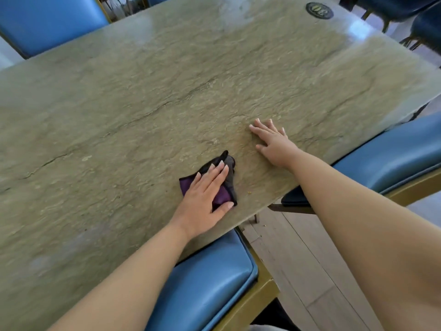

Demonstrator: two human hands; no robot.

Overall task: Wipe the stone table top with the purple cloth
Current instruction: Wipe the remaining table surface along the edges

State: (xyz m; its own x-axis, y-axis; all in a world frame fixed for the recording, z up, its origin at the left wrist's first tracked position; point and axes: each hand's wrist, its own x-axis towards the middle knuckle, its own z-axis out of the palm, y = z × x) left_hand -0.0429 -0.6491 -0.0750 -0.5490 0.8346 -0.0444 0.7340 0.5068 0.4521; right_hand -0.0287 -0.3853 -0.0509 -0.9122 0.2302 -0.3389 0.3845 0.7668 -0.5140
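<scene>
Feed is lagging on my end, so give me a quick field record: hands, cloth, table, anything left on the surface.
left hand: flat, pressing on the purple cloth
right hand: flat on bare stone, fingers spread, holding nothing
cloth: bunched, near the table's near edge
stone table top: rough, cracked across
crumb: small, right of the cloth
dark round disc: far right corner
blue chairs: tucked around the table
</scene>
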